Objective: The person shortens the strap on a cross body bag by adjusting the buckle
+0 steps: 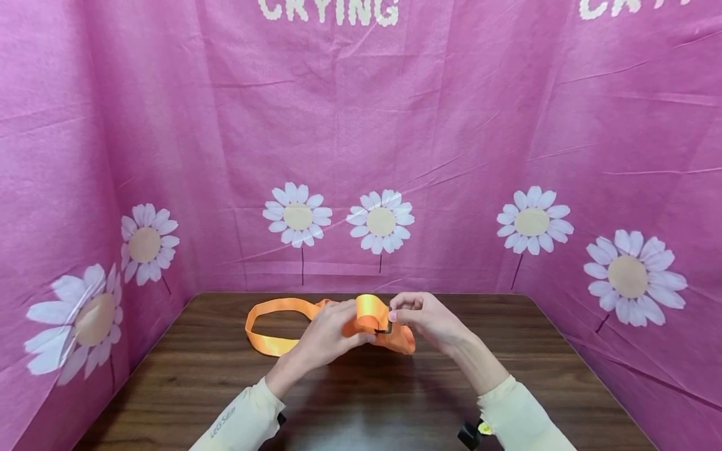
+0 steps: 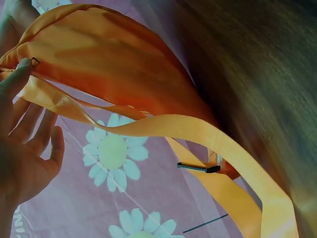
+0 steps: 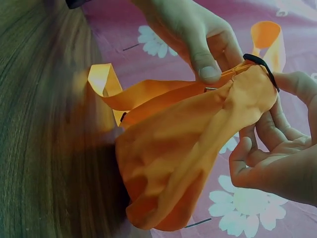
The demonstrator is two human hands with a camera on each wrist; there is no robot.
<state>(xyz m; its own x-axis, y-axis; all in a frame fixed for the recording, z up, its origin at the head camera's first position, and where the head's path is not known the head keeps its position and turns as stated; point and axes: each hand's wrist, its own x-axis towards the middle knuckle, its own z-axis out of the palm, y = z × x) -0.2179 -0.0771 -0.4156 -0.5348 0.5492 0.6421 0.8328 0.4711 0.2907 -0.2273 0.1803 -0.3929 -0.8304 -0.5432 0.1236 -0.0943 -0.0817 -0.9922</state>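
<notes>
An orange fabric bag [image 3: 166,148] hangs between both hands, its lower end close over the table. My left hand [image 1: 333,333] grips the bag's top edge, thumb [image 2: 17,79] lying beside a small zipper pull [image 2: 34,61]. At the bag's end is a black buckle [image 3: 262,67], pinched by the thumb and fingers of my right hand [image 1: 431,321]. A short loop of orange webbing [image 1: 372,310] stands up from that buckle. The long strap [image 1: 271,345] curves off to the left, with a second black slider [image 2: 198,168] on it.
The dark wooden table [image 1: 214,388] lies under the hands. Pink cloth [image 1: 451,125] printed with daisies surrounds it at the back and sides. A small black object [image 1: 469,433] shows beside the right sleeve at the front.
</notes>
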